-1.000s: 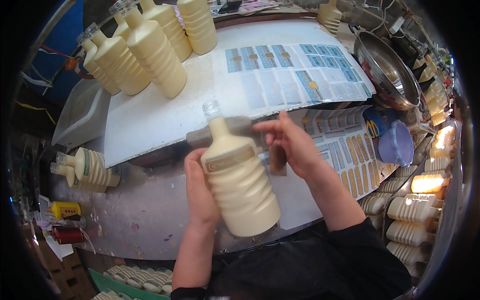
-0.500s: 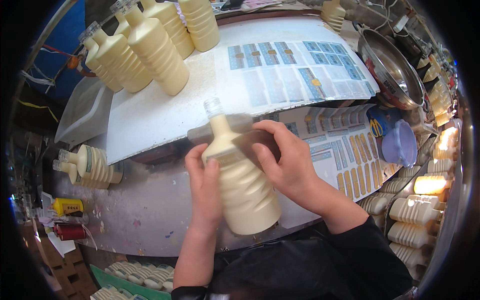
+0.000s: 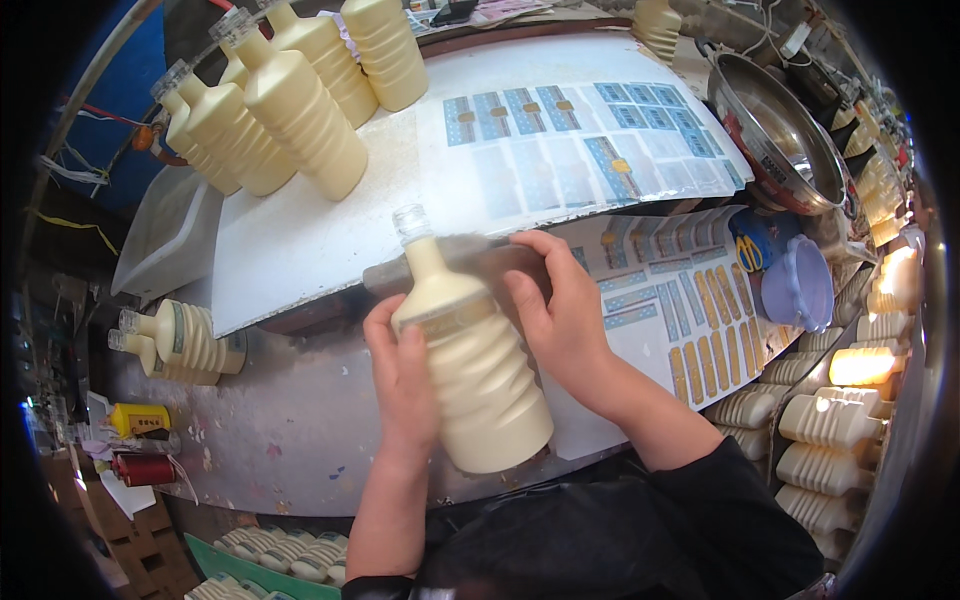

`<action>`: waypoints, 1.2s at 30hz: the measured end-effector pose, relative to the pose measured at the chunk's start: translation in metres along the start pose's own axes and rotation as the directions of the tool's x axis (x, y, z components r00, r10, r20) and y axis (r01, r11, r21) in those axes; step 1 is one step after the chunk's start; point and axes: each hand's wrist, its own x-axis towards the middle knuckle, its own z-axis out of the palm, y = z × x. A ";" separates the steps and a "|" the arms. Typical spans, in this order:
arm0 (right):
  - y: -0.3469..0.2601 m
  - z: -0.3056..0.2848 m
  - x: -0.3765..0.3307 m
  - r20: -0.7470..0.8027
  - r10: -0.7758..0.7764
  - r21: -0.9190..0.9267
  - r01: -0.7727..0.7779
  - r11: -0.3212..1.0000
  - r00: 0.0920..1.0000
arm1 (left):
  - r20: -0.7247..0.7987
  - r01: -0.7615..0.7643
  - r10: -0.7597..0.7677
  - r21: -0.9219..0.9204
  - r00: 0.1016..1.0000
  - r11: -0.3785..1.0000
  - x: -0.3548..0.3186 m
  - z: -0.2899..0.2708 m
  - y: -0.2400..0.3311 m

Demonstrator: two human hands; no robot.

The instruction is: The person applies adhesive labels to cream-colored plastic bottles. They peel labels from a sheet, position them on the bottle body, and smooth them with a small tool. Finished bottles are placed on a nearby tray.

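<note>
1. Head view: the left hand [image 3: 405,385] wraps closed around the left side of a cream ribbed bottle [image 3: 470,365], which is held above the near edge of the workbench [image 3: 250,480], its clear neck pointing far.
2. The right hand [image 3: 560,315] lies over the bottle's shoulder, fingers curled and pressing flat against it.
3. By my reading, a band label is being smoothed on; the next move calls for firm rubbing around the shoulder.
4. Counted: about six upright bottles [image 3: 300,110] far left, two lying bottles [image 3: 185,340] at left, and two label sheets [image 3: 590,140], one far and one right.
5. One metal bowl [image 3: 775,130] sits far right.
</note>
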 end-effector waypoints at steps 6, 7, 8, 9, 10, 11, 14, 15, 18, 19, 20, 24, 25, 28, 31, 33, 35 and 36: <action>0.007 -0.008 0.010 -0.011 0.111 0.316 -0.102 0.943 0.994 | -0.012 0.002 -0.003 -0.032 1.000 0.999 -0.003 -0.001 0.000; 0.005 -0.007 0.006 0.025 0.087 0.372 -0.090 0.924 0.996 | -0.018 0.006 -0.007 -0.029 1.000 1.000 -0.003 -0.002 0.000; 0.004 -0.007 0.003 0.071 0.001 0.292 -0.022 0.956 0.997 | -0.020 0.012 -0.013 -0.026 1.000 1.000 -0.003 -0.002 0.000; 0.006 -0.003 0.004 0.040 -0.029 0.226 0.019 0.974 0.999 | -0.024 0.018 -0.018 -0.023 1.000 1.000 -0.004 -0.003 0.000; 0.011 0.002 0.006 0.012 -0.062 0.158 0.059 0.986 0.998 | -0.014 0.029 -0.029 -0.016 0.999 0.999 -0.005 -0.004 -0.002; 0.014 0.001 0.009 -0.007 -0.042 0.145 0.043 0.988 0.999 | -0.003 0.037 -0.037 -0.010 0.999 0.999 -0.006 -0.006 -0.004; 0.016 -0.002 0.013 -0.067 -0.022 0.121 0.030 0.992 0.998 | 0.069 0.083 -0.077 -0.088 0.995 0.993 -0.016 -0.013 -0.010; 0.011 -0.002 0.005 -0.088 -0.039 0.122 0.050 0.991 0.995 | 0.099 0.104 -0.092 -0.129 0.991 0.986 -0.019 -0.015 -0.011; 0.004 -0.003 -0.015 -0.061 -0.342 0.021 0.343 0.939 0.938 | 0.161 0.159 -0.132 -0.174 0.978 0.972 -0.030 -0.015 -0.009; -0.002 -0.003 -0.020 -0.021 -0.475 0.003 0.476 0.880 0.880 | 0.150 0.203 -0.182 -0.143 0.972 0.969 -0.031 -0.013 -0.005; -0.010 -0.004 -0.022 0.022 -0.600 -0.003 0.600 0.800 0.800 | 0.131 0.245 -0.230 -0.113 0.964 0.963 -0.031 -0.011 0.002; -0.019 -0.010 -0.003 -0.026 -0.624 -0.164 0.612 0.774 0.781 | 0.083 0.222 -0.219 -0.024 0.972 0.975 -0.033 0.001 0.022; -0.026 -0.013 0.000 0.080 -0.630 -0.186 0.633 0.752 0.772 | 0.044 0.178 -0.179 0.035 0.983 0.983 -0.033 0.003 0.019; -0.040 -0.009 -0.007 0.189 -0.722 -0.086 0.744 0.663 0.665 | 0.018 0.202 -0.205 0.105 0.979 0.974 -0.030 0.010 0.026; -0.043 -0.010 0.003 0.218 -0.710 -0.145 0.742 0.655 0.669 | 0.013 0.149 -0.151 0.111 0.988 0.983 -0.033 0.007 0.021; -0.047 -0.008 0.004 0.253 -0.732 -0.202 0.775 0.599 0.632 | 0.014 0.169 -0.170 0.061 0.985 0.984 -0.032 0.013 0.026; -0.056 -0.010 0.002 0.369 -0.694 -0.110 0.771 0.628 0.618 | 0.016 0.164 -0.165 0.076 0.986 0.984 -0.030 0.013 0.030; -0.061 -0.011 0.002 0.424 -0.675 -0.060 0.763 0.644 0.603 | 0.012 0.161 -0.163 0.086 0.987 0.983 -0.030 0.013 0.029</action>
